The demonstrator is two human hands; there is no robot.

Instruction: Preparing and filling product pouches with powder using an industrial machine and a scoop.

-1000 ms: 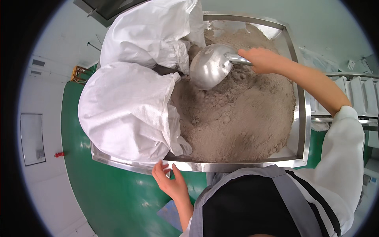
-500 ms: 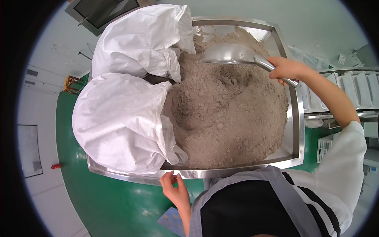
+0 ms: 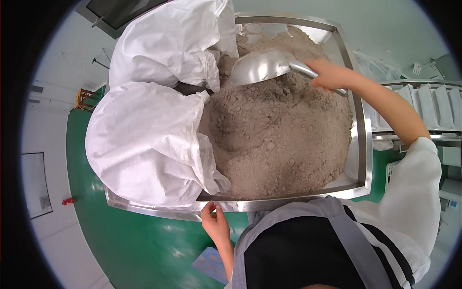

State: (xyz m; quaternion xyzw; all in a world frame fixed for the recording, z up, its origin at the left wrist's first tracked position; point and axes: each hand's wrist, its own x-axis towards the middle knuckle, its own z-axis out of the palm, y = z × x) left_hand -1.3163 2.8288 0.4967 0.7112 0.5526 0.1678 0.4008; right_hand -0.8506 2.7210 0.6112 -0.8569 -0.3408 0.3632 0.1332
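Observation:
My right hand (image 3: 329, 75) is wrapped round the handle of a large metal scoop (image 3: 261, 67). The bowl of the scoop is over the heap of grey-brown, lumpy powder (image 3: 284, 144), with its rounded back facing up. That heap fills much of a wide stainless steel tray (image 3: 279, 204). Down at the tray's near rim, my left hand (image 3: 215, 222) has its fingers loosely bent and slightly apart, with nothing seen in them. Its fingertips are at the rim; whether they press on it I cannot tell.
Two bulky white woven sacks lie over the tray's left side, a near sack (image 3: 144, 144) and a far sack (image 3: 168, 45), their mouths toward the powder. On the right stands a rack with white, bag-like pieces (image 3: 435, 106). A blue mat (image 3: 210, 265) is on the green floor.
My right hand has moved the scoop left, and its bowl has turned, showing more of its back. My left hand has shifted slightly right and up to the rim.

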